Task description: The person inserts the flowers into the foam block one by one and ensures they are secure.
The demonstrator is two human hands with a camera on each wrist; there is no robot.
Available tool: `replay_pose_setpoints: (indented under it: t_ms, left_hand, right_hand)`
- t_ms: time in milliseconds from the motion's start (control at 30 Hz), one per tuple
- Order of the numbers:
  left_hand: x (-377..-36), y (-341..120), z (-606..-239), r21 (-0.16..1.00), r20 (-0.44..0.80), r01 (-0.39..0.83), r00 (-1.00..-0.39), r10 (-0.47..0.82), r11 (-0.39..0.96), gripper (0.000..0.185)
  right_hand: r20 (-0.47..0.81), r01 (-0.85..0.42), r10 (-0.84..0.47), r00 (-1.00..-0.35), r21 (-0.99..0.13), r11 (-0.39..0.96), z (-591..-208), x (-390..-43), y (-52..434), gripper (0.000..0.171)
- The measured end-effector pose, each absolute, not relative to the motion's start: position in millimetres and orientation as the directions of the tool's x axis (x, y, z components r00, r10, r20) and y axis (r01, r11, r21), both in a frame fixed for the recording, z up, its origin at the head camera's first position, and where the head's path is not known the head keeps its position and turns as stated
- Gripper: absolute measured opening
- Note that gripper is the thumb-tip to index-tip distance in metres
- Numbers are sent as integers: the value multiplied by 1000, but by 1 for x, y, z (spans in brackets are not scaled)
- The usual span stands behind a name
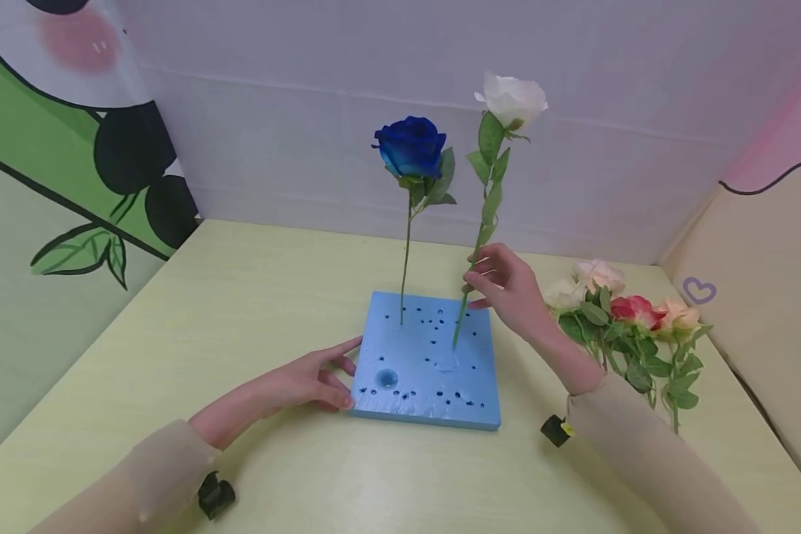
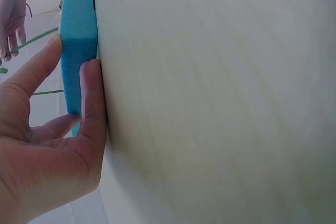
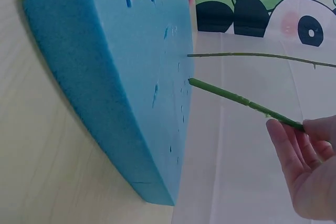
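Observation:
In the head view a blue foam block (image 1: 407,348) dotted with holes lies on the table. My left hand (image 1: 314,378) holds its left side, thumb at the near corner; the left wrist view shows thumb and fingers around the edge of the foam. A blue rose (image 1: 410,147) stands upright in the block on a thin stem. My right hand (image 1: 507,285) pinches the green stem of a white rose (image 1: 512,100) between thumb and fingers, the stem slightly tilted. Its lower end (image 3: 197,83) meets the outline of the block; whether it has entered the foam I cannot tell.
Several loose artificial flowers (image 1: 634,315), in white, pink, red and peach, lie on the right side of the table (image 1: 267,297). A pale cloth wall (image 1: 274,133) closes off the back, with printed panels at both sides.

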State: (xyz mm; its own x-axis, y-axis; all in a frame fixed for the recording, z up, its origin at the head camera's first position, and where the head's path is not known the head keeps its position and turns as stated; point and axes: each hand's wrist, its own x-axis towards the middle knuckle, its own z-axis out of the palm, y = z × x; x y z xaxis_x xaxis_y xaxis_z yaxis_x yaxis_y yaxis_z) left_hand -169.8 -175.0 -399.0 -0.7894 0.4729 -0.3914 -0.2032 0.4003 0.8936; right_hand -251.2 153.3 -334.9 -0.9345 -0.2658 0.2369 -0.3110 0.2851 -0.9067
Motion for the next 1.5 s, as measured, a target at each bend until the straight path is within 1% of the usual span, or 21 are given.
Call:
replay_pose_setpoints:
  t_ms: [133,267,567,733,933,1067,1267,1500]
  left_hand:
    - [-169,-175,-399,896,-388,-202,-791,473,397,95]
    - [-168,-175,-399,894,-389,-201,-793,469,401,95]
    - [-168,-175,-399,889,-390,-193,-796,463,416,94]
    - [-168,-174,-399,891,-386,-191,-797,465,412,94]
    - [-168,-175,-401,896,-381,-191,-793,475,400,94]
    - [-168,-175,-402,895,-383,-192,-794,472,403,94]
    - [-167,-175,-401,894,-382,-192,-799,465,405,94]
    - [-167,-176,-401,897,-379,-192,-798,469,399,95]
  right_hand:
    - [291,-359,-246,-925,-882,304,-334,-255,142,24]
    - [327,-395,-245,-913,-860,323,-332,-258,133,23]
    - [337,-400,-234,-912,-854,331,-334,-265,121,26]
    - [372,-444,-258,-892,-829,340,-337,-266,115,23]
    - [414,-502,-288,-864,-761,411,-341,-263,108,18]
    - [440,-527,-292,-849,-736,425,-338,-260,104,15]
    - [463,-551,-299,-834,-717,426,-339,-260,101,19]
    - [469,-552,-291,-834,-718,424,-341,-261,99,15]
